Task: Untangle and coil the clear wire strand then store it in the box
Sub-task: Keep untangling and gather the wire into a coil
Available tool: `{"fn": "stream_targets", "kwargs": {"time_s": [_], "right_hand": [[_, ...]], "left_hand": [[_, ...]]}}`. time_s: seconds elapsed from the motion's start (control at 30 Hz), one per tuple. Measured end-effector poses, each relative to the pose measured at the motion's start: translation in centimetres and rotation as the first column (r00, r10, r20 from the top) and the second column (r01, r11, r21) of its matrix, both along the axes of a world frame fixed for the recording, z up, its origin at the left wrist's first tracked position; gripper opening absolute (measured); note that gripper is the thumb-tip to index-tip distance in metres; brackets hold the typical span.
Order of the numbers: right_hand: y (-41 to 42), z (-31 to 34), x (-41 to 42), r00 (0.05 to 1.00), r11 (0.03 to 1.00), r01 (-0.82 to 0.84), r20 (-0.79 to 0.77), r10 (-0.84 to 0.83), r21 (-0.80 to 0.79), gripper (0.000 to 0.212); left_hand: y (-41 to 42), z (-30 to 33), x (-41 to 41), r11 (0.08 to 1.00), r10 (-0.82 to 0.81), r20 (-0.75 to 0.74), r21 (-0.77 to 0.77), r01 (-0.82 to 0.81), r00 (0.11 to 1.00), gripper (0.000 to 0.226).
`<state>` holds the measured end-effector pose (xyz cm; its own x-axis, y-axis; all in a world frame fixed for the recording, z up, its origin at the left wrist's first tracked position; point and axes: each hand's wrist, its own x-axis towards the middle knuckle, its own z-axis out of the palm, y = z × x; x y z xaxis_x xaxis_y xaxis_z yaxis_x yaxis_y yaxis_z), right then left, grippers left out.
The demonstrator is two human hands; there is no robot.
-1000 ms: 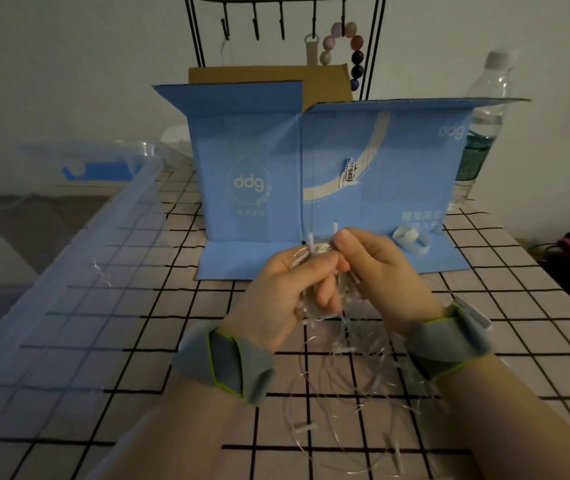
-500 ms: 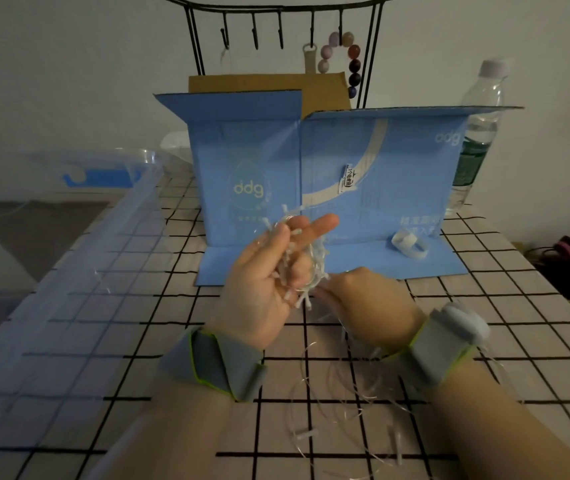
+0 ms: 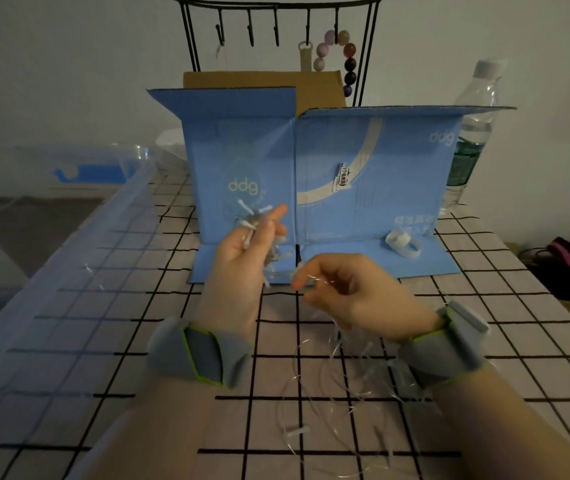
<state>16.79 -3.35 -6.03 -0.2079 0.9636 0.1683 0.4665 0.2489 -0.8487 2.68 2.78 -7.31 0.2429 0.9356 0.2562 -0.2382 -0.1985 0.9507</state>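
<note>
At frame centre, a coiled bundle of the clear wire strand (image 3: 259, 233) is gripped by the left hand (image 3: 242, 258); its loose length is pinched by the right hand (image 3: 349, 289), before the blue box (image 3: 363, 174).

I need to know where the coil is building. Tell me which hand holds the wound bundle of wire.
The left hand holds the wound bundle; the right hand only pinches a single loose strand.

The table (image 3: 484, 306) is covered with a pale cloth printed with a black grid. A blue box (image 3: 363, 188) stands on it toward the rear, flaps open. A white tape ring (image 3: 403, 242) lies on the box's front flap. A bottle (image 3: 472, 133) stands right of the box. Loose loops of clear wire (image 3: 328, 403) rest on the cloth at the front. A clear bin (image 3: 79, 271) sits along the left edge.
</note>
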Motion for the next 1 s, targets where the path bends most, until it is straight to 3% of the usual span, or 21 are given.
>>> {"fn": "stream_targets", "kwargs": {"time_s": [0.1, 0.27, 0.57, 0.73, 0.87, 1.0], "right_hand": [[-0.1, 0.1, 0.5, 0.995, 0.995, -0.060, -0.084, 0.053, -0.076, 0.015], [-0.3, 0.4, 0.9, 0.950, 0.990, -0.116, -0.299, 0.087, -0.081, 0.018], [0.1, 0.5, 2.1, 0.873, 0.990, 0.098, -0.469, -0.135, -0.102, 0.024], [0.4, 0.4, 2.5, 0.845, 0.961, 0.253, -0.460, -0.274, -0.108, 0.027], [0.3, 0.4, 3.2, 0.824, 0.967, 0.186, -0.508, -0.251, -0.175, 0.018], [0.3, 0.6, 3.9, 0.780, 0.965, 0.067, -0.590, -0.209, -0.253, 0.019]], "left_hand": [[-0.3, -0.1, -0.2, 0.990, 0.032, -0.203, 0.141, -0.003, 0.979, 0.021], [-0.7, -0.2, -0.2, 0.969, 0.064, -0.391, 0.245, 0.037, 0.918, 0.019], [-1.2, 0.3, -0.4, 0.980, -0.002, -0.431, 0.177, 0.087, 0.902, 0.021], [-0.8, -0.2, -0.4, 0.971, 0.014, -0.547, 0.207, 0.119, 0.837, 0.027], [-1.0, 0.2, -0.1, 0.988, -0.021, -0.475, 0.126, 0.092, 0.880, 0.029], [-0.4, 0.5, -0.8, 0.982, -0.165, -0.085, -0.106, 0.156, 0.983, 0.042]]}}
